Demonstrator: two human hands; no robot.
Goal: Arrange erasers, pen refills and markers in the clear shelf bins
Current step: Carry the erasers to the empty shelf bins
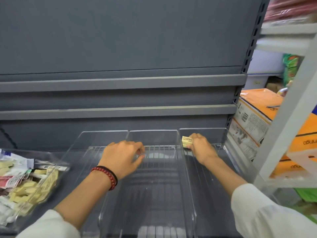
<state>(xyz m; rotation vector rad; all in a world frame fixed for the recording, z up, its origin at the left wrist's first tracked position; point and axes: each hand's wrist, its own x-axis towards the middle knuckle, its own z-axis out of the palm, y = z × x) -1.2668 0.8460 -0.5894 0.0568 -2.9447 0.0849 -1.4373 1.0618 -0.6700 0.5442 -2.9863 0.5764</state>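
Observation:
Three clear shelf bins stand side by side on the grey shelf: a left bin (80,148), a middle bin (154,191) and a right bin (204,131). My right hand (201,148) holds a cream eraser (187,141) upright near the back of the right bin. My left hand (123,156), with a red bead bracelet on the wrist, hovers over the wall between the left and middle bins with curled fingers; whether it holds anything does not show. A clear supply bin (34,194) at the far left holds several cream erasers and packets.
Grey shelf boards (120,81) and a back panel rise behind the bins. Orange cardboard boxes (257,121) sit on a white rack (295,109) to the right. The bins' tall clear walls divide the space under my hands.

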